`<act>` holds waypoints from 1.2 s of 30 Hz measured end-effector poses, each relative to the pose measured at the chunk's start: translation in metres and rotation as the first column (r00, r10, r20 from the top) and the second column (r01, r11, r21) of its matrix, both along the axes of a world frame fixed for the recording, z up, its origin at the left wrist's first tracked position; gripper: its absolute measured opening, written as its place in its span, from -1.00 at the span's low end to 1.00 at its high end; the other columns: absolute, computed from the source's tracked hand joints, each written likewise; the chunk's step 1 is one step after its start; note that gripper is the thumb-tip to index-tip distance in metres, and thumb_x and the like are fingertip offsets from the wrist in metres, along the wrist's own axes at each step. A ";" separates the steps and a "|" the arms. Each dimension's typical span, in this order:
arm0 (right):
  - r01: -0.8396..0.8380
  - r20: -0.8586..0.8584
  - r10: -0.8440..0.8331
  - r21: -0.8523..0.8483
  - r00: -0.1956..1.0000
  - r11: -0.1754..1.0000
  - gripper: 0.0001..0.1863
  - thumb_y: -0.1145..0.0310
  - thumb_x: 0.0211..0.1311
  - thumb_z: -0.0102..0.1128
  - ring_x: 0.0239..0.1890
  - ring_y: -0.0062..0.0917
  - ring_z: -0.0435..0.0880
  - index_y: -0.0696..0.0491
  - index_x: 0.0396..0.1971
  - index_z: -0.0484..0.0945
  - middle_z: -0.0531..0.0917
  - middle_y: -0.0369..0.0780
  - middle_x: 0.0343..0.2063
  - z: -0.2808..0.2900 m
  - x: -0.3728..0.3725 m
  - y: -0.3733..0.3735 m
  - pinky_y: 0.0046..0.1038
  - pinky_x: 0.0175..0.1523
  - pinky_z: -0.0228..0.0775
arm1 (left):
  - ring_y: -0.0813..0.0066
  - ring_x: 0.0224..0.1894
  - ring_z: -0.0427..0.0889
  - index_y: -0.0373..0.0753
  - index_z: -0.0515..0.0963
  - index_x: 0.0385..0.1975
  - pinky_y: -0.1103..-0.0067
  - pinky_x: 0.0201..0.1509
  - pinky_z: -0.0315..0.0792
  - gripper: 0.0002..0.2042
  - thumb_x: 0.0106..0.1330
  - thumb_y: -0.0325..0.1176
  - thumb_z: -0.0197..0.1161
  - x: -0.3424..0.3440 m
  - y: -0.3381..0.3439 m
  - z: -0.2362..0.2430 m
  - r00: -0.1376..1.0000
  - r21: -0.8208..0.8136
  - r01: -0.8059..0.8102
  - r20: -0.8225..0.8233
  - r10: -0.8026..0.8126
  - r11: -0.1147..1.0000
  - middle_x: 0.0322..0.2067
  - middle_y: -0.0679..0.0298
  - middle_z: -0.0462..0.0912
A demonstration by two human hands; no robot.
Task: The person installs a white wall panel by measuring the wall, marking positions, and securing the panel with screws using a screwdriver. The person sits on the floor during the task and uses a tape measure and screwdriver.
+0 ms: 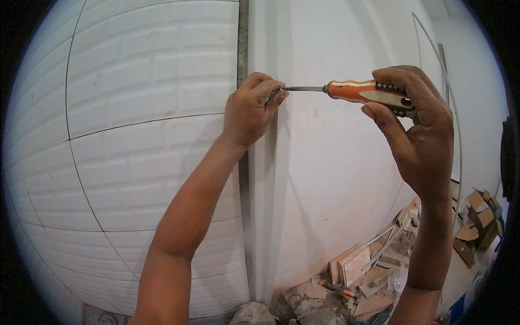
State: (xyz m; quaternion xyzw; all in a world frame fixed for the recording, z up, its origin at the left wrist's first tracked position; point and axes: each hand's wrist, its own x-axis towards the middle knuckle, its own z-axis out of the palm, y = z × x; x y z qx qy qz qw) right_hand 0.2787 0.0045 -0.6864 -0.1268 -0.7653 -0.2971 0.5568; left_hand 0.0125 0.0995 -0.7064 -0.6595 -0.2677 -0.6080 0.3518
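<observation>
My right hand (420, 122) is closed round the end of a screwdriver (346, 91), its handle orange and cream with black parts. The metal shaft lies level and points left, to the fingertips of my left hand (250, 105). Thumb and fingers of that hand are pinched together at the screwdriver's tip, in front of a white upright frame (264, 179). A tiny greenish bit shows between them, too small and covered to name. Whether the tip touches it is hidden by the fingers.
White tiles (157, 157) with dark joints cover the wall on the left. A dark vertical gap (244, 189) runs beside the frame. To the right stands a white wall (330, 173). Below lie stacked tile pieces (352, 265), rubble and torn cardboard boxes (481, 214).
</observation>
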 end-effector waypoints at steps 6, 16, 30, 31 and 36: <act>0.045 0.015 -0.046 0.084 0.999 0.995 -0.71 0.47 0.18 0.30 -0.16 -0.48 0.71 0.15 -0.08 0.57 0.64 -0.12 -0.17 0.000 -0.002 0.007 -0.49 -0.11 0.67 | 0.39 -0.36 0.66 -0.29 0.65 -0.25 0.49 -0.31 0.55 -0.83 0.27 -0.33 0.34 -0.002 0.001 0.000 1.000 -0.009 0.008 -0.023 -0.009 1.000 -0.34 0.19 0.63; 0.349 0.116 -0.363 0.124 0.925 0.929 -0.69 0.38 0.30 0.20 -0.32 -0.53 0.67 0.13 0.00 0.50 0.64 -0.10 -0.25 0.015 -0.011 -0.013 -0.53 -0.31 0.57 | 0.33 -0.38 0.66 -0.30 0.63 -0.27 0.47 -0.31 0.53 -0.85 0.23 -0.40 0.36 -0.004 0.001 0.000 0.998 0.019 -0.001 -0.061 0.002 1.000 -0.34 0.19 0.63; 0.309 0.074 -0.344 0.291 0.936 0.905 -0.53 0.06 0.53 -0.19 -0.46 -0.67 0.46 0.13 0.11 0.44 0.61 -0.18 -0.19 0.034 -0.014 -0.007 -0.57 -0.38 0.41 | 0.35 -0.29 0.67 -0.25 0.59 -0.14 0.48 -0.19 0.58 -0.77 0.20 -0.46 0.35 -0.011 0.004 -0.005 0.998 0.025 0.007 -0.069 -0.005 1.000 -0.27 0.20 0.62; 0.420 0.077 -0.443 0.209 0.893 0.883 -0.52 0.06 0.53 -0.19 -0.43 -0.67 0.47 0.13 0.14 0.43 0.61 -0.18 -0.18 0.034 -0.007 -0.007 -0.57 -0.38 0.41 | 0.37 -0.29 0.66 -0.25 0.59 -0.12 0.50 -0.19 0.58 -0.75 0.20 -0.45 0.35 -0.013 0.004 -0.007 0.997 0.012 0.006 -0.071 -0.005 1.000 -0.27 0.21 0.62; 0.426 0.151 -0.429 0.055 0.891 0.903 -0.51 0.04 0.53 -0.18 -0.45 -0.68 0.50 0.09 0.18 0.41 0.60 -0.18 -0.17 0.047 0.016 0.002 -0.58 -0.38 0.42 | 0.46 -0.33 0.63 -0.23 0.58 -0.12 0.55 -0.24 0.53 -0.72 0.19 -0.33 0.39 -0.015 -0.011 0.012 0.982 0.060 0.078 -0.175 -0.066 0.995 -0.33 0.22 0.64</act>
